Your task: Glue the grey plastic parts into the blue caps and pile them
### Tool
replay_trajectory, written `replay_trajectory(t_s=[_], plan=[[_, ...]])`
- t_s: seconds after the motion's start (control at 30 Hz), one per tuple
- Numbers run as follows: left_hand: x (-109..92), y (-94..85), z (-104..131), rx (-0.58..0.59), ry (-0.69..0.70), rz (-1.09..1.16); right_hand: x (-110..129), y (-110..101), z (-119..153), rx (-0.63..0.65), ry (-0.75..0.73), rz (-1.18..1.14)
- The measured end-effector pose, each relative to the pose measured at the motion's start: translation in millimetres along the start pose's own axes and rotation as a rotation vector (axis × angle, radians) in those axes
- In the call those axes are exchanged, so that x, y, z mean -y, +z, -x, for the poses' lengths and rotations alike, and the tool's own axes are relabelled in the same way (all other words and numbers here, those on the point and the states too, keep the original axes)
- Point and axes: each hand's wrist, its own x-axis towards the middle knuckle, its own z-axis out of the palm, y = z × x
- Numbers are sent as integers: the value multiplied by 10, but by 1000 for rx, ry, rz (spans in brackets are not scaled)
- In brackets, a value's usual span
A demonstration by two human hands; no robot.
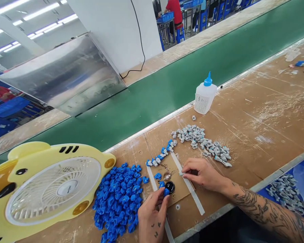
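My left hand (153,211) pinches a small blue rubbery piece (166,192) between thumb and fingers, at the rim of a small round black dish (170,186) of dark, shiny liquid. To the right, my right hand (201,172) has thumb and forefinger pressed together over a white tape strip (196,199); a tiny pale bit shows at the fingertips, too small to name. Two loose blue pieces lie by the dish. Behind them runs a row of joined blue and grey pieces (157,160). A heap of blue pieces (119,195) lies left of my left hand.
Grey pieces (192,133) lie scattered behind my right hand. A white bottle with a blue nozzle (204,98) stands near the green conveyor belt (152,108). A yellow fan (58,185) is at left. More grey pieces (287,192) sit in a blue-lined container, lower right.
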Motion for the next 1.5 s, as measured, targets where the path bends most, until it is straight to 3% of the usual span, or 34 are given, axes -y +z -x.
replay_trajectory(t_s=[0.17,0.3,0.43,0.6,0.77,0.87,1.07,1.3,1.4,1.5], plan=[[-47,66,-15,31,83,-100,-6,-6,4,5,-4,-37],[-168,57,-52,-8,22,-96,12,-16,10,3,-1,-45],[-239,30,-97,26,-68,-14,64,-27,-1,-16,-15,-64],[-194,25,-72,-101,-225,164,178,-10,5,-46,25,-137],[-119,38,-30,-158,-479,593,328,149,51,-108,99,-196],[-149,66,-32,-223,-522,744,400,313,71,-116,73,-216],[-350,96,-59,-279,-580,799,513,543,83,-133,-49,-147],[-321,3,-20,-144,-576,831,545,486,3,-34,-117,-98],[-306,-28,-26,-127,-572,807,534,458,-48,32,-86,-119],[-354,-36,-55,-121,-564,832,545,481,-58,16,-105,-97]])
